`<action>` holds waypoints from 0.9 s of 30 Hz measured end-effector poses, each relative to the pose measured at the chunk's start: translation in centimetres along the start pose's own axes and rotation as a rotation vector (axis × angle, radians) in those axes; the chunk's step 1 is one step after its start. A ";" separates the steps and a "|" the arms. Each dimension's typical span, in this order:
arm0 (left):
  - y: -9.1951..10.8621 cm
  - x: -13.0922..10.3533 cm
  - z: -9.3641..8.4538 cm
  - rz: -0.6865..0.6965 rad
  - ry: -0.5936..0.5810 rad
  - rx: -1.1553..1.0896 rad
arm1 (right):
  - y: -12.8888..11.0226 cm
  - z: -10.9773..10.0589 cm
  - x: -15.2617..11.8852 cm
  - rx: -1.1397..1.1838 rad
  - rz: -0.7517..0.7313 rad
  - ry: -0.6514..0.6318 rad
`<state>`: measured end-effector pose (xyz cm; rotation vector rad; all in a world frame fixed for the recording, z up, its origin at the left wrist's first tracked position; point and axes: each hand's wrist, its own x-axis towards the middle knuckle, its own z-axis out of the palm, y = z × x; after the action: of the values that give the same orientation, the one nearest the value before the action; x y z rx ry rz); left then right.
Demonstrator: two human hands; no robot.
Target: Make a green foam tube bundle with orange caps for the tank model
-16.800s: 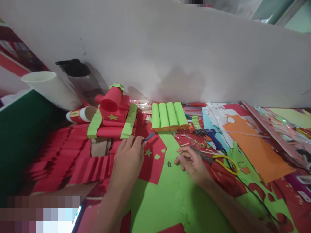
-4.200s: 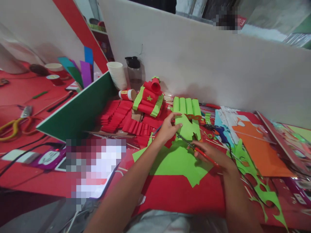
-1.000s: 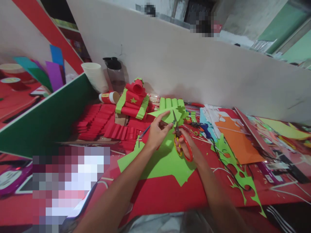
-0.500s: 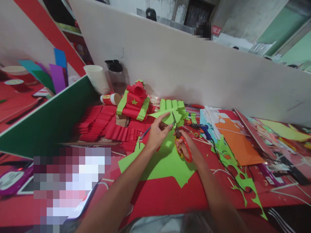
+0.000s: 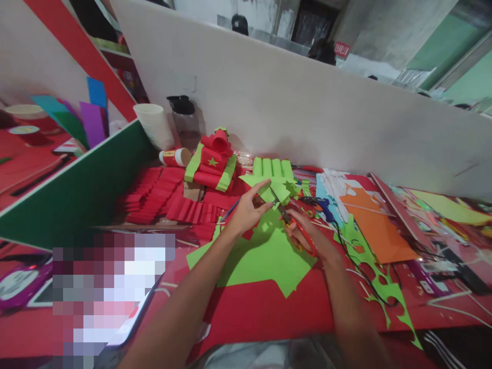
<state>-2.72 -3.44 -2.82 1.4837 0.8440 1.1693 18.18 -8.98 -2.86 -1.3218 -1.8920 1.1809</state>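
- Counter (image 5: pixel 269 312): red, littered with paper offcuts. A large green sheet (image 5: pixel 265 259) lies flat under both my hands.
- Left hand (image 5: pixel 246 210): fingers pinch a small green paper piece (image 5: pixel 274 188), lifted above the sheet, just before the green paper rolls (image 5: pixel 271 167).
- Right hand (image 5: pixel 307 238): fingers closed through the red handles of the scissors (image 5: pixel 292 225); blades meet the piece's edge.
- Judgement: keep the piece taut, feed paper into short snips, and hold pinching fingertips away from the blades.
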 end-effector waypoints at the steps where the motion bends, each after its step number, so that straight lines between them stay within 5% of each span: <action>1: 0.0 0.0 -0.1 -0.006 -0.017 0.004 | 0.0 -0.3 0.0 -0.024 -0.001 -0.009; 27: -0.7 0.1 -0.3 0.042 -0.098 0.043 | -0.4 -0.9 -0.3 -0.036 0.037 -0.061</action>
<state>-2.94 -3.07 -3.51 1.5876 0.7787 1.1062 18.90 -8.98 -2.09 -1.3591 -1.9477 1.2239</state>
